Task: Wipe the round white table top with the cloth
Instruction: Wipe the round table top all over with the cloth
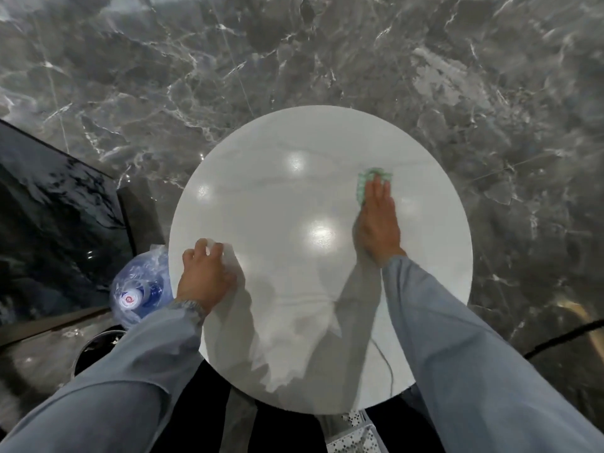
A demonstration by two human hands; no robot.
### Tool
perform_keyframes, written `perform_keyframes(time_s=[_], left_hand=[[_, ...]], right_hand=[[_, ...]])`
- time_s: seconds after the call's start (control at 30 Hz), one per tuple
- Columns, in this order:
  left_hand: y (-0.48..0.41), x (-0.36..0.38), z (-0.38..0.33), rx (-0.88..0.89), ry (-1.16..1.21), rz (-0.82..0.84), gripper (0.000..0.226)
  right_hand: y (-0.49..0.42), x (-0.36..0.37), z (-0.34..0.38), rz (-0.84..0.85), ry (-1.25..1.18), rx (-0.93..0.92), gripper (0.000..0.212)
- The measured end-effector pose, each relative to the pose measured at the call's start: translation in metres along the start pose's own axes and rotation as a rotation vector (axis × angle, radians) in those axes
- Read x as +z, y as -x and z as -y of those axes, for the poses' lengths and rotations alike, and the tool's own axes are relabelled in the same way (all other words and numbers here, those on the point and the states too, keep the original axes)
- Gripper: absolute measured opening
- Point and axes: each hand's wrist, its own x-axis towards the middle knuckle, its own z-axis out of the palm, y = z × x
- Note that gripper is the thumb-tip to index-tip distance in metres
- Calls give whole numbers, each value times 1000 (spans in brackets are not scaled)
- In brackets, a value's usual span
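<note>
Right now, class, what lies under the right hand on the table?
A green cloth, pressed onto the table by the flat right hand. Only its far and left edges show; the hand covers the rest.

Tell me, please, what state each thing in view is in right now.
cloth: green, bunched, lying on the table top under the right fingertips.
right hand: open, fingers straight, pressing the cloth down.
left hand: fingers curled at the table's left rim; unclear whether it holds anything.
table top: white, glossy, showing bright light spots.
water jug: capped, on the floor by the table's left edge.
</note>
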Motion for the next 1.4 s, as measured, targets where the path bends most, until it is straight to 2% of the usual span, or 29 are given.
perform_keyframes(time_s=[0.13, 0.23, 0.37, 0.47, 0.57, 0.67, 0.73, 0.8, 0.9, 0.97, 1.1, 1.17, 1.27, 1.4], left_hand=[[3, 6, 1, 24, -13, 1, 61], [4, 4, 1, 21, 21, 27, 65], [9, 4, 11, 14, 93, 48, 68], [15, 6, 19, 26, 115, 0, 68], [20, 11, 27, 49, 113, -48, 64], [27, 9, 37, 43, 95, -44, 63], [30, 7, 43, 45, 56, -21, 63], [34, 10, 45, 35, 54, -9, 61], [40, 21, 38, 57, 76, 16, 62], [42, 29, 31, 102, 53, 45, 65], [45, 42, 16, 175, 22, 64, 67], [46, 47, 11, 178, 30, 66, 68], [51, 53, 6, 186, 40, 61, 67], [64, 54, 7, 231, 32, -1, 68]], right_hand=[[27, -30, -103, -14, 39, 295, 78], [22, -28, -91, -24, 15, 376, 77], [24, 20, 19, -41, 59, 53, 75], [52, 74, 126, 74, -1, -270, 80], [105, 108, 204, 245, -40, -499, 71], [125, 109, 211, 297, -36, -565, 69], [110, 97, 182, 249, -9, -569, 76], [91, 77, 138, 194, -32, -423, 78], [85, 41, 60, 30, -47, -59, 78], [98, 19, 8, -23, -39, 117, 74], [132, 0, -65, -64, -35, 372, 68], [137, 10, -59, -66, -26, 424, 68], [144, 39, 3, -68, -21, 265, 69], [188, 96, 121, 70, -76, -181, 72]])
